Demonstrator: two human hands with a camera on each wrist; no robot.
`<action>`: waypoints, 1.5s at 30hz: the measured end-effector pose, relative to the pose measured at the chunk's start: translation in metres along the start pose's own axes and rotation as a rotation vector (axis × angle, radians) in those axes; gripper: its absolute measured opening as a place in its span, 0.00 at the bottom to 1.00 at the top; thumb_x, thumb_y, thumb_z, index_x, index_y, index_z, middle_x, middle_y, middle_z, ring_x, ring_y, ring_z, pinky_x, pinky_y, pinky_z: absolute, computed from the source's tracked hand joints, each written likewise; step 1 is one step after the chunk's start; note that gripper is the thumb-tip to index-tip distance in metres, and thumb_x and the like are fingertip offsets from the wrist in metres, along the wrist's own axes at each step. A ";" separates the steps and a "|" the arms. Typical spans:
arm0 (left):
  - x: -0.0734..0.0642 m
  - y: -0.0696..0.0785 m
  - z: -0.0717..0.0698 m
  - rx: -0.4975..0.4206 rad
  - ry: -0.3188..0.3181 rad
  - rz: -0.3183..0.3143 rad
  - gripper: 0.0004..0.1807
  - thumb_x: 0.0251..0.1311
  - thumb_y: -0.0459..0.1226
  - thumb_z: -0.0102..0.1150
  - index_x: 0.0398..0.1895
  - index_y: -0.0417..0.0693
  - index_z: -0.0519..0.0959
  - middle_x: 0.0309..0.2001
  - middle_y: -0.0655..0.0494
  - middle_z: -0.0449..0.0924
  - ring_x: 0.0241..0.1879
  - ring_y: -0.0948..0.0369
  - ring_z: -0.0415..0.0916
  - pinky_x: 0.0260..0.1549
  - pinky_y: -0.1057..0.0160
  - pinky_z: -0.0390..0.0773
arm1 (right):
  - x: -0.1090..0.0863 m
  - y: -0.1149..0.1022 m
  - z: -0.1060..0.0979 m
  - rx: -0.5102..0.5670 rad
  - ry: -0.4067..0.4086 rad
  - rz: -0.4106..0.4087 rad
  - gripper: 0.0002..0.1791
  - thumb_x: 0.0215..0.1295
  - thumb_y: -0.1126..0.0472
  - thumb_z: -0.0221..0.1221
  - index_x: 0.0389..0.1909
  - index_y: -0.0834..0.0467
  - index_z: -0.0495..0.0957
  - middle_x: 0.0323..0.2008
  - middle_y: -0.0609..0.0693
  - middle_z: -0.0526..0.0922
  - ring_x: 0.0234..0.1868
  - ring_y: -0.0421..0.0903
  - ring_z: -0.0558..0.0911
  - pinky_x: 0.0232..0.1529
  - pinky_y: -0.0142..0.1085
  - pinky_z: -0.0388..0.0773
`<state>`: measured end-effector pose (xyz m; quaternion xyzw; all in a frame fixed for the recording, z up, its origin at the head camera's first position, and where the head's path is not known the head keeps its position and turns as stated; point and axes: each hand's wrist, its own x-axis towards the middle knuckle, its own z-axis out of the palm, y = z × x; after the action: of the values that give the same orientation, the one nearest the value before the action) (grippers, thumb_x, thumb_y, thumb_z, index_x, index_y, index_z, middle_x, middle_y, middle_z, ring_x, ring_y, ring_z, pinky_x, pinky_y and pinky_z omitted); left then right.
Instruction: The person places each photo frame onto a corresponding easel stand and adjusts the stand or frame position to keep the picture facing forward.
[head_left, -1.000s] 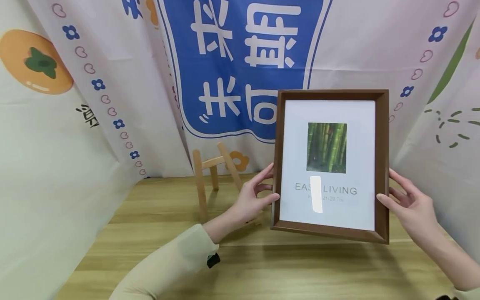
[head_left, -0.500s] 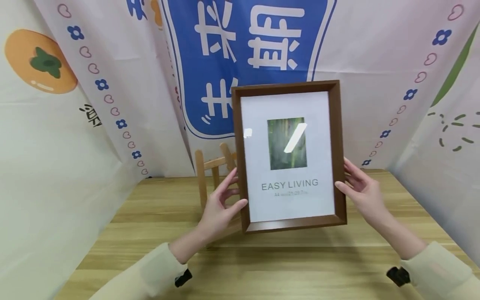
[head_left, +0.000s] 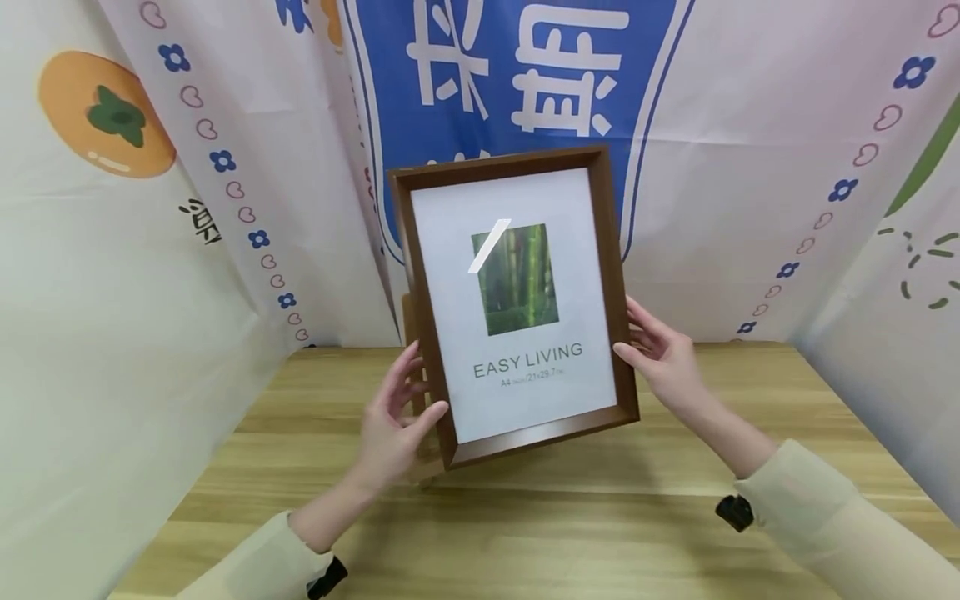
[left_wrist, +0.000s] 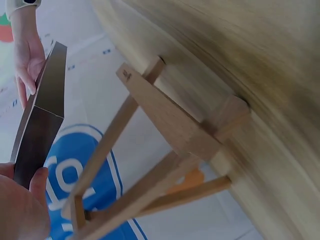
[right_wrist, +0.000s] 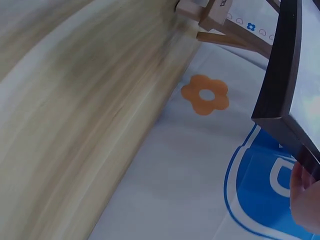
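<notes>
A brown picture frame [head_left: 517, 425] with a white insert, a bamboo picture and the words "EASY LIVING" is held up, leaning a little to the left in the head view. My left hand [head_left: 393, 425] grips its lower left side, thumb on the front. On the lower right side my right hand [head_left: 663, 358] grips it the same way. Behind the frame stands a small wooden easel [left_wrist: 165, 112], mostly hidden in the head view. The left wrist view shows the easel's ledge apart from the frame's bottom edge.
The easel stands on a wood-grain table [head_left: 555, 533]. A printed cloth [head_left: 720, 200] with blue and white lettering hangs behind, and pale cloth walls rise at both sides. Black straps [head_left: 735, 512] show at the sleeve cuffs.
Both hands have carried the picture frame leftward, from right of the easel to in front of it. The frame has tilted slightly, and now covers most of the easel.
</notes>
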<state>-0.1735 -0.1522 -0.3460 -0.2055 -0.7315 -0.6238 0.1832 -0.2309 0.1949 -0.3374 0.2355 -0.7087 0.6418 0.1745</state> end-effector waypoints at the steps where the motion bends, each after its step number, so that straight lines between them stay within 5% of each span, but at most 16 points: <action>1: -0.001 -0.001 -0.003 0.002 0.012 -0.002 0.44 0.53 0.19 0.63 0.73 0.48 0.60 0.63 0.45 0.67 0.50 0.56 0.74 0.33 0.65 0.84 | 0.003 0.001 0.005 0.007 0.001 0.001 0.33 0.64 0.78 0.56 0.70 0.68 0.60 0.61 0.64 0.71 0.51 0.38 0.77 0.52 0.27 0.76; 16: -0.003 -0.016 -0.035 0.057 0.156 0.064 0.43 0.52 0.17 0.62 0.73 0.44 0.61 0.60 0.48 0.69 0.49 0.61 0.76 0.31 0.72 0.81 | 0.048 0.016 0.063 0.160 0.041 0.025 0.33 0.60 0.83 0.54 0.68 0.69 0.63 0.62 0.68 0.70 0.48 0.41 0.78 0.49 0.28 0.77; 25: -0.007 -0.028 -0.050 0.064 0.182 0.059 0.42 0.52 0.14 0.60 0.72 0.40 0.61 0.59 0.54 0.70 0.49 0.62 0.76 0.33 0.72 0.81 | 0.047 0.025 0.085 0.180 0.041 0.050 0.32 0.60 0.84 0.54 0.67 0.70 0.64 0.63 0.66 0.70 0.53 0.55 0.76 0.50 0.30 0.77; 35: -0.016 -0.038 -0.070 0.119 0.183 0.040 0.43 0.51 0.13 0.60 0.72 0.41 0.62 0.59 0.56 0.71 0.48 0.64 0.77 0.35 0.72 0.81 | 0.038 0.039 0.108 0.204 0.067 0.079 0.32 0.58 0.85 0.55 0.66 0.71 0.64 0.63 0.67 0.70 0.54 0.58 0.77 0.48 0.29 0.78; 45: -0.020 -0.049 -0.070 0.129 0.159 0.023 0.43 0.51 0.14 0.61 0.72 0.40 0.61 0.61 0.57 0.70 0.48 0.66 0.76 0.36 0.72 0.81 | 0.033 0.050 0.112 0.207 0.085 0.100 0.32 0.57 0.86 0.55 0.65 0.71 0.65 0.62 0.65 0.70 0.56 0.62 0.75 0.48 0.30 0.79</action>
<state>-0.1817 -0.2296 -0.3871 -0.1515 -0.7509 -0.5875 0.2606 -0.2802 0.0831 -0.3735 0.1891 -0.6414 0.7289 0.1468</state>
